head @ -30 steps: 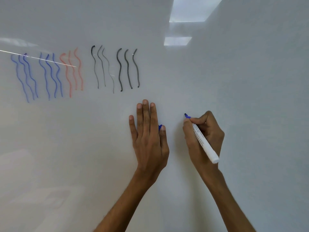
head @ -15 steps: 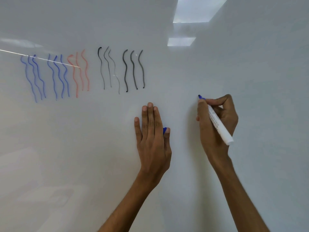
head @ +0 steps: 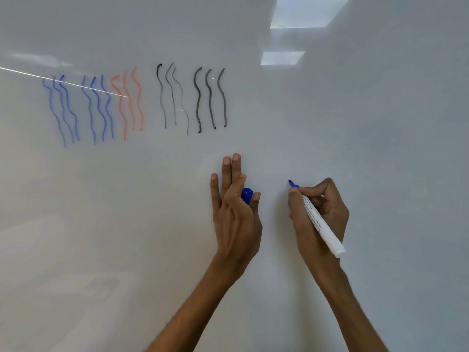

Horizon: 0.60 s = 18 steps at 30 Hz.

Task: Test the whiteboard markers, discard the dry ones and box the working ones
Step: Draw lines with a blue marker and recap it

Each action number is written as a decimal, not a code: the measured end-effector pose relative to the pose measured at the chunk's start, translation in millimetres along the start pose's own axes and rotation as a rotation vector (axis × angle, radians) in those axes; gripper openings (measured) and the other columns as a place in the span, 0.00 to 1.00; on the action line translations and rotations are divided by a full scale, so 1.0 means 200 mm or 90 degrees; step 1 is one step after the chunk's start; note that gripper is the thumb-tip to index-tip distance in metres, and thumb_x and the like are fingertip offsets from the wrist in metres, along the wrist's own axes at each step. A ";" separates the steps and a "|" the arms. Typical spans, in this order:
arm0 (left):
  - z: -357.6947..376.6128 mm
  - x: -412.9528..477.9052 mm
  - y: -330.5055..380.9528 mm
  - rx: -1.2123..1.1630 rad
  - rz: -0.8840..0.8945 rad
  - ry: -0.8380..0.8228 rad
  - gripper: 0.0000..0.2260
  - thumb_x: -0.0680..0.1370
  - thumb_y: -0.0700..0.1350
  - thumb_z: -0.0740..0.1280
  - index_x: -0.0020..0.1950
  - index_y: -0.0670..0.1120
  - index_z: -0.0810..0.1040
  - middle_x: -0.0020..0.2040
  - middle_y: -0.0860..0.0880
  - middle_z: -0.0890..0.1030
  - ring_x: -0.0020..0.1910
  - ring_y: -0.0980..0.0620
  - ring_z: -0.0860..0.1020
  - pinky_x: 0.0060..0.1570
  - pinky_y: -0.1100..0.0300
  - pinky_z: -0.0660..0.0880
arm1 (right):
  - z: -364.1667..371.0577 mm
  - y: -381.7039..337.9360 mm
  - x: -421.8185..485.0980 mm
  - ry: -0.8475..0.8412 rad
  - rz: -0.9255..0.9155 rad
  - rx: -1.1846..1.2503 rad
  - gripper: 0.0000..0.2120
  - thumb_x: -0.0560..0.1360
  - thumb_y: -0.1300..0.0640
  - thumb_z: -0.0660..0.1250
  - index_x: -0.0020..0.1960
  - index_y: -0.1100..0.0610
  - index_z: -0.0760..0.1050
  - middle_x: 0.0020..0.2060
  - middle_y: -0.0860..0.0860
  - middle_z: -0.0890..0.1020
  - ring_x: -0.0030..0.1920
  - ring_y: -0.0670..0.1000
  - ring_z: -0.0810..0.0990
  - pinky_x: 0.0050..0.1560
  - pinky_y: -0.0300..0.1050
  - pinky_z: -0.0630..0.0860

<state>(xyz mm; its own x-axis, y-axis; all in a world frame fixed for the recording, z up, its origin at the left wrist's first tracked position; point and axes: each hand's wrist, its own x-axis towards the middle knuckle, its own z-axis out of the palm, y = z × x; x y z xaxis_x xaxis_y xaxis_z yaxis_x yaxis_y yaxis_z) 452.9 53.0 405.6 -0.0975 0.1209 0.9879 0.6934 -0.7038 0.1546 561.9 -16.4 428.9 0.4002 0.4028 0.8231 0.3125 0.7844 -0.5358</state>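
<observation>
One marker [head: 320,224] gripped right hand [head: 333,214], cap [head: 247,194] left hand [head: 236,221]

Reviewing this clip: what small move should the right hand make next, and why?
Probably put the tip of the blue marker to the whiteboard and draw a wavy test stroke. The right hand grips it uncapped, the left hand holds its cap, and no ink shows beside the tip.

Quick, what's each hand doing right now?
Left hand: pinches the blue cap, other fingers straight.
Right hand: grips the blue marker, cap off, tip toward the whiteboard.
</observation>
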 end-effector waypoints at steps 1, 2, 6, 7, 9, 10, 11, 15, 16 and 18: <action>0.00 0.00 0.00 -0.012 -0.004 0.000 0.11 0.86 0.45 0.50 0.65 0.42 0.62 0.77 0.42 0.60 0.79 0.50 0.55 0.78 0.50 0.51 | 0.00 0.00 -0.01 -0.004 0.010 0.000 0.09 0.72 0.48 0.70 0.38 0.41 0.70 0.31 0.52 0.78 0.28 0.56 0.77 0.29 0.50 0.76; -0.01 0.00 0.01 -0.021 -0.017 -0.005 0.11 0.85 0.45 0.50 0.66 0.43 0.62 0.77 0.44 0.59 0.79 0.53 0.53 0.78 0.52 0.50 | -0.01 0.00 -0.01 -0.007 0.023 0.006 0.09 0.72 0.49 0.70 0.38 0.43 0.70 0.31 0.53 0.79 0.28 0.56 0.77 0.29 0.49 0.76; -0.04 0.01 0.02 -0.024 -0.026 -0.016 0.15 0.85 0.50 0.48 0.69 0.46 0.60 0.77 0.46 0.57 0.78 0.60 0.47 0.78 0.56 0.47 | -0.01 0.00 -0.05 -0.012 0.044 0.028 0.08 0.72 0.51 0.71 0.41 0.48 0.71 0.28 0.55 0.79 0.27 0.58 0.76 0.30 0.52 0.76; -0.04 0.01 0.01 -0.025 -0.021 -0.015 0.15 0.85 0.50 0.48 0.68 0.45 0.60 0.76 0.46 0.57 0.78 0.60 0.46 0.77 0.56 0.47 | -0.01 -0.01 -0.06 -0.015 0.055 0.043 0.08 0.72 0.51 0.71 0.43 0.48 0.71 0.27 0.56 0.78 0.27 0.60 0.75 0.30 0.51 0.75; -0.05 0.00 -0.01 -0.028 -0.018 -0.015 0.13 0.85 0.49 0.51 0.66 0.45 0.63 0.76 0.46 0.58 0.78 0.60 0.46 0.77 0.54 0.50 | -0.01 -0.02 -0.07 -0.028 0.077 0.075 0.11 0.71 0.48 0.72 0.47 0.47 0.70 0.26 0.57 0.78 0.27 0.60 0.74 0.29 0.46 0.74; -0.05 -0.01 -0.02 -0.035 -0.013 -0.021 0.12 0.84 0.48 0.54 0.64 0.45 0.65 0.76 0.48 0.58 0.78 0.60 0.47 0.77 0.53 0.52 | -0.01 -0.03 -0.07 -0.039 0.092 0.088 0.13 0.70 0.46 0.72 0.48 0.47 0.70 0.27 0.56 0.78 0.27 0.57 0.75 0.29 0.43 0.73; -0.06 -0.02 -0.03 -0.043 0.000 -0.030 0.11 0.83 0.48 0.56 0.63 0.45 0.67 0.76 0.48 0.59 0.78 0.59 0.49 0.77 0.52 0.53 | -0.01 -0.03 -0.07 -0.051 0.110 0.103 0.14 0.69 0.46 0.72 0.48 0.48 0.70 0.28 0.54 0.79 0.28 0.54 0.77 0.29 0.40 0.73; -0.13 -0.11 -0.09 -0.125 0.051 -0.046 0.10 0.80 0.44 0.65 0.60 0.42 0.75 0.70 0.47 0.71 0.76 0.50 0.63 0.76 0.47 0.58 | -0.01 -0.03 -0.09 -0.088 0.165 0.159 0.09 0.70 0.56 0.75 0.46 0.54 0.76 0.33 0.55 0.81 0.33 0.51 0.79 0.31 0.36 0.71; -0.15 -0.12 -0.09 -0.142 0.047 -0.036 0.11 0.79 0.43 0.67 0.59 0.41 0.78 0.67 0.48 0.74 0.75 0.49 0.66 0.75 0.47 0.61 | -0.01 -0.03 -0.10 -0.091 0.176 0.172 0.09 0.71 0.58 0.76 0.46 0.55 0.78 0.34 0.54 0.82 0.33 0.50 0.79 0.31 0.36 0.71; -0.21 -0.14 -0.08 -0.160 0.023 -0.017 0.12 0.75 0.41 0.71 0.57 0.38 0.81 0.65 0.54 0.75 0.72 0.52 0.69 0.72 0.50 0.66 | 0.00 -0.04 -0.11 -0.093 0.209 0.201 0.06 0.73 0.61 0.74 0.48 0.58 0.79 0.34 0.52 0.82 0.30 0.46 0.77 0.28 0.35 0.70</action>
<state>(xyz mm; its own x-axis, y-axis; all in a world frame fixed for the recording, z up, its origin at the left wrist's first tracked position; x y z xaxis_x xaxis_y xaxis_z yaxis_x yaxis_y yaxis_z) 414.3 31.8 376.5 -0.0553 0.1087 0.9925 0.4961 -0.8597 0.1218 550.6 -32.1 414.3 0.3019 0.6974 0.6501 -0.0955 0.7006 -0.7072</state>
